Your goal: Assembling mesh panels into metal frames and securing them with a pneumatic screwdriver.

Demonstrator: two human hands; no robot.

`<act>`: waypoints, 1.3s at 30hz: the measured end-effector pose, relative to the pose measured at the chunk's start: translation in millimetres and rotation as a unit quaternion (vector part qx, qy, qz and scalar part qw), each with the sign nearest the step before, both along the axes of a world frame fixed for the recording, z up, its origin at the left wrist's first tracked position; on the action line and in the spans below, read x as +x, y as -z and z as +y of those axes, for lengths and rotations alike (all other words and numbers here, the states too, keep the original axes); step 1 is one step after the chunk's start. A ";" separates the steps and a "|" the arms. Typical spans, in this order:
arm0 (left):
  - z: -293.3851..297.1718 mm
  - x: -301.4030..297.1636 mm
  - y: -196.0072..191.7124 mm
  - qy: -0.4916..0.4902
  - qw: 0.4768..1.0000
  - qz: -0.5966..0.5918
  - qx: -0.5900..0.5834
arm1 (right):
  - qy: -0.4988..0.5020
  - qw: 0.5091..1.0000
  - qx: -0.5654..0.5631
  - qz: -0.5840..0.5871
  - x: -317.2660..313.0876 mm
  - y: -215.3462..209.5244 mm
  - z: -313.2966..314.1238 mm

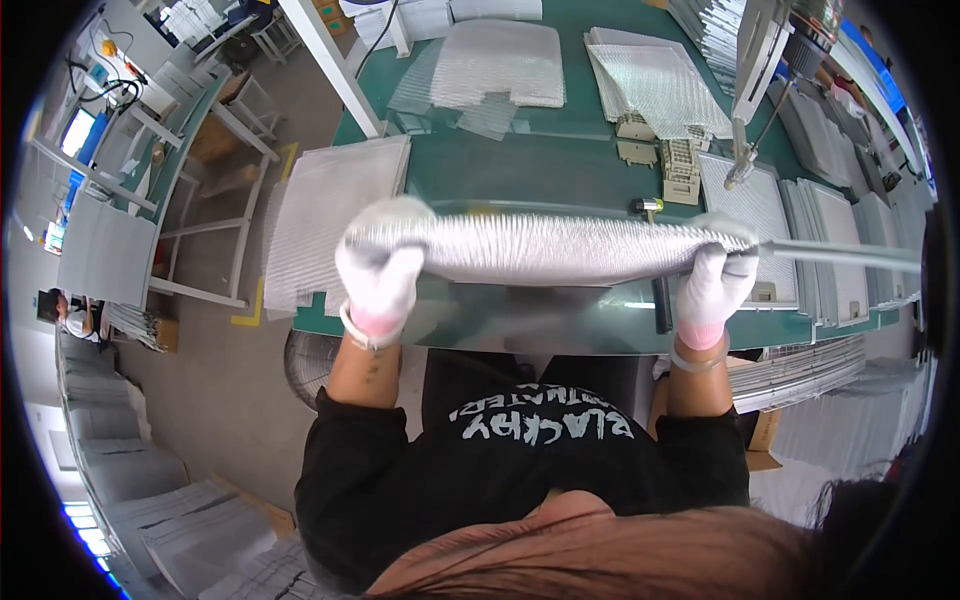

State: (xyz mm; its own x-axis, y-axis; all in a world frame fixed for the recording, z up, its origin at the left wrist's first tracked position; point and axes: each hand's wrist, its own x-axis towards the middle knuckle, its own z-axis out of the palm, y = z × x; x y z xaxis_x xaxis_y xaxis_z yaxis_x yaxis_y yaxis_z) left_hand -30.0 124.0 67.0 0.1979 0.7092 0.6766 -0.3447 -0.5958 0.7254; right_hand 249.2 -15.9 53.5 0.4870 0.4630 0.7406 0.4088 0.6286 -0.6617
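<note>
Both my hands wear white gloves with pink cuffs. A long bundle of pleated white mesh (pixel 560 245) stretches between them above the green table. My left hand (pixel 385 275) is closed around its left end. My right hand (pixel 715 285) grips the other end, thumb toward me. From beside the right hand a thin pale grey strip (pixel 845 255) runs off to the right; whether it joins the mesh cannot be made out. Under the bundle near my right hand lies a hammer (pixel 648 206), its dark handle partly covered.
Translucent sheets are stacked at left (pixel 345 205), far middle (pixel 500 60) and far right (pixel 655 75) of the green table (pixel 540 170). Beige plastic parts (pixel 681 172) sit near a hanging power tool (pixel 742 165). White framed panels (pixel 835 250) stand at right. A fan (pixel 308 368) is below left.
</note>
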 end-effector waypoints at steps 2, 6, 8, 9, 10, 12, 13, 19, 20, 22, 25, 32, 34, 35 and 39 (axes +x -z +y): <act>22.5 -4.0 4.5 -0.019 0.996 0.040 -0.075 | 0.028 0.998 -0.031 0.046 -17.0 -16.1 8.2; 50.5 19.9 -2.1 0.012 0.993 -0.002 -0.117 | 0.088 0.984 -0.153 0.022 10.2 -4.0 26.8; 58.2 24.0 -3.7 0.013 0.992 0.001 -0.124 | 0.068 0.987 -0.140 0.028 5.3 -9.7 36.0; 57.3 26.7 -4.5 0.014 0.992 0.001 -0.123 | 0.077 0.990 -0.118 0.021 3.2 -10.9 40.1; 54.3 31.7 -8.0 0.014 0.991 -0.016 -0.133 | 0.085 0.992 -0.096 0.015 1.5 -12.2 43.9; 55.2 33.4 -7.6 0.014 0.989 -0.034 -0.142 | 0.095 0.991 -0.095 0.018 -3.8 -17.5 49.8; 57.7 30.5 -5.1 0.018 0.990 -0.022 -0.137 | 0.106 0.990 -0.095 0.022 -5.3 -19.4 51.3; 63.2 32.6 -2.2 0.033 0.991 -0.020 -0.128 | 0.165 0.974 -0.133 -0.079 -19.9 58.3 45.8; 67.6 33.7 -0.3 0.031 0.992 -0.007 -0.121 | 0.207 0.948 -0.201 -0.135 -29.4 70.4 34.8; 67.5 38.4 -4.0 0.052 0.990 -0.028 -0.131 | 0.241 0.914 -0.265 -0.188 -43.6 96.0 22.3; 71.3 39.7 -3.4 0.061 0.987 -0.036 -0.144 | 0.269 0.885 -0.282 -0.257 -49.4 123.0 25.9; 55.2 37.0 -11.8 0.045 0.987 -0.042 -0.145 | 0.241 0.913 -0.256 -0.208 -33.0 123.1 37.1; 52.3 34.1 -8.5 0.024 0.990 -0.032 -0.137 | 0.142 0.976 -0.154 -0.053 -15.7 97.5 39.2; 50.1 27.5 -4.9 0.016 0.991 -0.026 -0.133 | 0.114 0.989 -0.092 -0.004 -6.6 70.2 42.8; 45.8 -15.7 33.2 0.014 0.997 0.014 -0.074 | -0.027 0.997 -0.059 0.029 4.3 -30.0 19.7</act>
State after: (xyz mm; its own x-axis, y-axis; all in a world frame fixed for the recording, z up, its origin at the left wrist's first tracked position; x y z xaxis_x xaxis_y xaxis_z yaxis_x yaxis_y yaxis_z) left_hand -45.7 169.9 33.8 0.2363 0.7946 0.5593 -0.3375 -0.4727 0.8141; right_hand 253.4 3.8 83.6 0.4995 0.5729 0.6499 0.3346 0.5644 -0.7547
